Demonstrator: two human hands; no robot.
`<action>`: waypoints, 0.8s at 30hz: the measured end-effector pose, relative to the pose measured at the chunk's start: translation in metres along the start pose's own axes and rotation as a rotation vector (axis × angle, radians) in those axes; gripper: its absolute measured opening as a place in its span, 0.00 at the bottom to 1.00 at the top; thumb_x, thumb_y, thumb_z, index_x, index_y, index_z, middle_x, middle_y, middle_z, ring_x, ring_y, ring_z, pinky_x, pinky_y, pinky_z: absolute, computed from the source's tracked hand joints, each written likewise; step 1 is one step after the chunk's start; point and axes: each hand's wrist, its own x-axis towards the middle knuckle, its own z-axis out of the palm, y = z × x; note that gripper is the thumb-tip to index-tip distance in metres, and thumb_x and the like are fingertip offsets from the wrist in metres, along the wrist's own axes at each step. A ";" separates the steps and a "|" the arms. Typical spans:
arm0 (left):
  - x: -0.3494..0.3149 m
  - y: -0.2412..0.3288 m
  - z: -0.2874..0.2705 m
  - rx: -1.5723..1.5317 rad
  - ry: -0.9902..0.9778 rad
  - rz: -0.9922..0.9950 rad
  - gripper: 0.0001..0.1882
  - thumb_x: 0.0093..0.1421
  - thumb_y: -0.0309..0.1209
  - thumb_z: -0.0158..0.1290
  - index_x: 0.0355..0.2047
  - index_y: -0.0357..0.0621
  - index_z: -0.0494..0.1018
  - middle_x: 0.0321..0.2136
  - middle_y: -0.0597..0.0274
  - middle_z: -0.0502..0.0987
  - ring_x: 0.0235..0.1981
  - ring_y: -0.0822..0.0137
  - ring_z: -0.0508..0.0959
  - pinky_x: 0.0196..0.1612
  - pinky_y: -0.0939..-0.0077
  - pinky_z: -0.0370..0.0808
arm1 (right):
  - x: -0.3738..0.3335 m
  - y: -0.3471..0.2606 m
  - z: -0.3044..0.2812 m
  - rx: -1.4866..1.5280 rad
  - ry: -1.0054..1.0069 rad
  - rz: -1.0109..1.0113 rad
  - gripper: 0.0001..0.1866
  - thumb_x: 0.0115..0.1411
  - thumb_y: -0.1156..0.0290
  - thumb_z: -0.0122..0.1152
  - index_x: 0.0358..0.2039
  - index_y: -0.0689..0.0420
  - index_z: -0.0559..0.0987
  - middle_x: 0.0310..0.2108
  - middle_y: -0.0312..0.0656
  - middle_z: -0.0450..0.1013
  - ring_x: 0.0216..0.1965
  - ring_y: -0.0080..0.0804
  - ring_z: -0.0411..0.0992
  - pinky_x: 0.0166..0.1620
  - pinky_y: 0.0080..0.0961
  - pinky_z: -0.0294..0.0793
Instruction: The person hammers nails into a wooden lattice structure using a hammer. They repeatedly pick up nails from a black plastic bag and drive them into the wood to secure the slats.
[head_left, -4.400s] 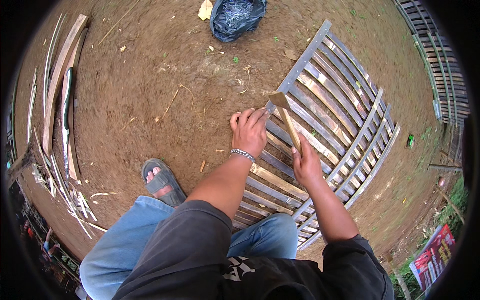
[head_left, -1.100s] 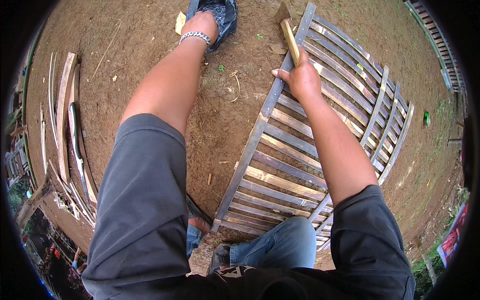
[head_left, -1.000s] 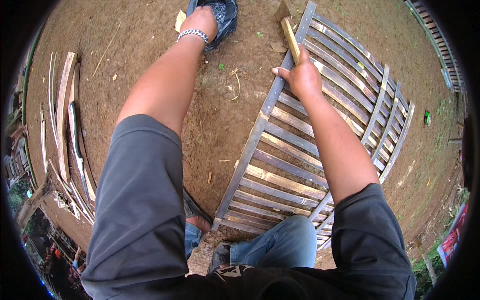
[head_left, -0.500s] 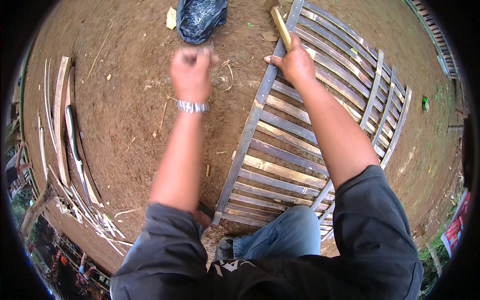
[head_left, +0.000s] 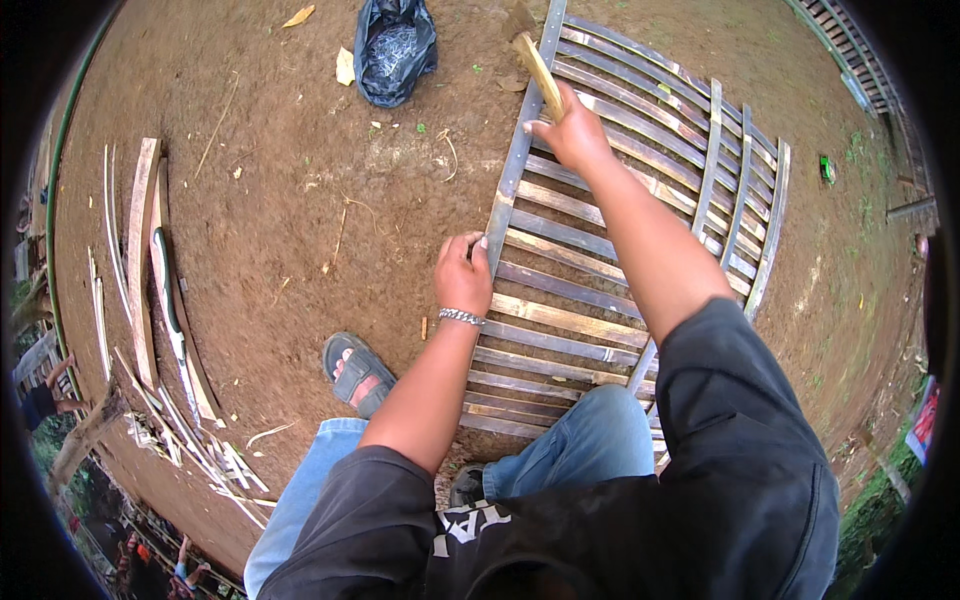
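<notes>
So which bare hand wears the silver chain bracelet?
The left hand, by the long grey rail; the right hand, gripping the pale wooden-handled tool, has a bare wrist.

White block capitals [head_left: 470, 525] stand across the front of your black shirt [head_left: 650, 520], at the lower edge of the view; fabric folds and the steep angle leave only part of the lettering visible, and no full word can be made out. At the right rim of the view you have a red and white printed sheet [head_left: 922, 428], cut off by the dark border; its print is too small and distorted to read.
</notes>
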 end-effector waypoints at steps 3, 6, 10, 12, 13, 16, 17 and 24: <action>0.002 -0.017 0.006 -0.004 0.050 0.103 0.07 0.64 0.28 0.56 0.38 0.38 0.78 0.42 0.48 0.82 0.44 0.47 0.80 0.49 0.57 0.76 | -0.067 -0.011 -0.007 0.069 0.014 -0.007 0.27 0.56 0.63 0.72 0.53 0.56 0.74 0.40 0.60 0.78 0.44 0.61 0.77 0.46 0.49 0.77; 0.000 -0.025 0.015 -0.034 0.026 0.117 0.07 0.64 0.28 0.55 0.38 0.38 0.77 0.43 0.48 0.82 0.46 0.44 0.79 0.50 0.54 0.74 | -0.145 0.000 0.001 0.102 -0.059 0.132 0.17 0.59 0.67 0.69 0.46 0.57 0.75 0.35 0.60 0.78 0.41 0.62 0.77 0.44 0.51 0.76; -0.007 -0.017 0.020 0.024 -0.017 0.073 0.07 0.63 0.27 0.54 0.40 0.39 0.77 0.44 0.49 0.82 0.47 0.44 0.78 0.52 0.54 0.74 | -0.205 0.014 0.017 0.072 -0.083 0.257 0.14 0.60 0.70 0.65 0.46 0.56 0.75 0.38 0.57 0.78 0.42 0.61 0.76 0.45 0.51 0.75; -0.010 -0.016 0.023 0.071 0.013 0.073 0.07 0.63 0.26 0.54 0.41 0.39 0.77 0.44 0.49 0.82 0.47 0.44 0.78 0.53 0.54 0.74 | -0.210 0.011 0.026 0.101 -0.008 0.249 0.14 0.61 0.71 0.65 0.46 0.55 0.75 0.40 0.56 0.78 0.44 0.60 0.76 0.46 0.50 0.75; -0.012 -0.016 0.024 0.093 0.027 0.073 0.07 0.63 0.25 0.54 0.41 0.40 0.77 0.44 0.49 0.82 0.47 0.45 0.78 0.53 0.54 0.73 | -0.213 0.010 0.030 0.113 0.029 0.246 0.14 0.61 0.71 0.64 0.46 0.55 0.75 0.42 0.55 0.77 0.44 0.60 0.76 0.46 0.50 0.75; -0.016 -0.016 0.025 0.128 0.074 0.091 0.08 0.62 0.25 0.54 0.42 0.40 0.77 0.43 0.50 0.82 0.47 0.45 0.78 0.53 0.54 0.73 | -0.213 0.008 0.034 0.115 0.047 0.275 0.16 0.61 0.72 0.65 0.49 0.55 0.75 0.44 0.54 0.77 0.46 0.59 0.75 0.47 0.49 0.75; -0.017 -0.016 0.024 0.123 0.081 0.093 0.08 0.62 0.25 0.54 0.42 0.40 0.77 0.43 0.50 0.82 0.47 0.45 0.78 0.53 0.54 0.73 | -0.214 0.007 0.034 0.124 0.052 0.291 0.16 0.61 0.72 0.65 0.49 0.55 0.75 0.44 0.54 0.77 0.46 0.59 0.75 0.47 0.49 0.75; -0.017 -0.020 0.026 0.034 0.150 0.117 0.07 0.64 0.27 0.55 0.40 0.38 0.78 0.41 0.47 0.82 0.45 0.47 0.81 0.50 0.56 0.75 | -0.206 0.021 0.037 0.192 0.077 0.310 0.20 0.58 0.71 0.69 0.49 0.58 0.75 0.41 0.57 0.78 0.44 0.60 0.76 0.47 0.47 0.76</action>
